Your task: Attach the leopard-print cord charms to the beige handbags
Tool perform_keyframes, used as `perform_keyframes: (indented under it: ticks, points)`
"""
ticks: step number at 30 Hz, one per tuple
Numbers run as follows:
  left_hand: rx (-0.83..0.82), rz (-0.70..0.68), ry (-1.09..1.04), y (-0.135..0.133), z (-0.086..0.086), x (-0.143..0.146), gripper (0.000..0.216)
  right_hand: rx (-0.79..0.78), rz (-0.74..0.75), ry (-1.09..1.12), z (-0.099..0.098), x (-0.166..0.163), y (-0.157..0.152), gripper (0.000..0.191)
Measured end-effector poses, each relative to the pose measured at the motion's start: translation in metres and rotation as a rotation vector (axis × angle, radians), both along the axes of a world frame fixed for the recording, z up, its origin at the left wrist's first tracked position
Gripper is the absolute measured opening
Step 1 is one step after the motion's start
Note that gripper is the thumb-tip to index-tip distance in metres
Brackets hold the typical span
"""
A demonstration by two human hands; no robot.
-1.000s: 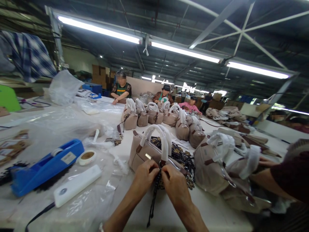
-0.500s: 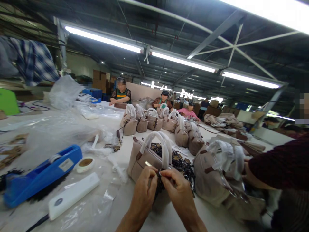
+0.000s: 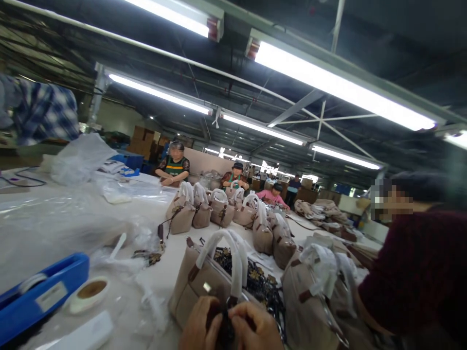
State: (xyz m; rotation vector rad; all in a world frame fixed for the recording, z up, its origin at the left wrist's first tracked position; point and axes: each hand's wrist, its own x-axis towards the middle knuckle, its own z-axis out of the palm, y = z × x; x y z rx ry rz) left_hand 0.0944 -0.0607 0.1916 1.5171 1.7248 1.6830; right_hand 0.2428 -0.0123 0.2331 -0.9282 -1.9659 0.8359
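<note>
A beige handbag (image 3: 184, 287) with white-wrapped handles stands upright in front of me. At the base of its near handle, my left hand (image 3: 202, 321) and my right hand (image 3: 255, 326) are closed in pinches, close together. Between them is a dark piece (image 3: 226, 326) that looks like a black cord charm; the fingers hide most of it. A small shiny tag (image 3: 207, 287) shows on the bag's face, just above my left hand. Black cord charms with gold flowers (image 3: 260, 277) lie heaped right behind the bag.
More beige handbags (image 3: 182, 218) stand in a row farther back. Another large bag (image 3: 306, 301) is at right, beside a co-worker in a dark red sleeve (image 3: 404, 272). A blue tape dispenser (image 3: 54, 291), a tape roll (image 3: 89, 291), a white device (image 3: 87, 335) and plastic sheeting (image 3: 73, 209) occupy the left.
The view has tilted up, so my hands and the bag sit lower in the picture. My hands stay pinched at the handle base. The co-worker at right shows more fully.
</note>
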Motion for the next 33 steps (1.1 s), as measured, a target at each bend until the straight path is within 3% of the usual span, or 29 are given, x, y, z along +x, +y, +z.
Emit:
perform_keyframes:
  ticks: [2, 5, 9, 14, 18, 23, 28, 33]
  points:
    - [-0.08, -0.007, 0.048, -0.002, 0.005, 0.0, 0.021, -0.216, 0.049, 0.062, 0.005, -0.003, -0.006, 0.023]
    - [-0.191, -0.011, 0.109, -0.005, 0.016, 0.003, 0.016, -0.378, 0.076, 0.144, 0.012, -0.006, -0.012, 0.02]
    - [-0.305, -0.08, 0.132, -0.009, 0.024, 0.009, 0.014, -0.427, 0.078, 0.25, 0.015, -0.005, -0.013, 0.021]
    - [-0.337, 0.017, 0.263, -0.008, 0.02, 0.016, 0.017, -0.442, 0.125, 0.277, 0.02, -0.003, -0.014, 0.027]
    - [-0.332, 0.051, 0.304, -0.003, 0.02, 0.019, 0.011, -0.418, 0.151, 0.21, 0.028, 0.001, -0.02, 0.024]
    - [-0.338, -0.001, 0.143, -0.004, 0.023, 0.016, 0.006, -0.379, 0.108, 0.125, 0.04, 0.009, -0.023, 0.022]
    - [-0.182, -0.176, -0.135, -0.011, 0.031, 0.003, 0.016, -0.325, 0.013, 0.056, 0.045, 0.016, -0.02, 0.02]
    - [-0.221, -0.302, -0.336, -0.004, 0.023, -0.009, 0.019, -0.09, -0.071, -0.132, 0.043, 0.01, -0.02, 0.015]
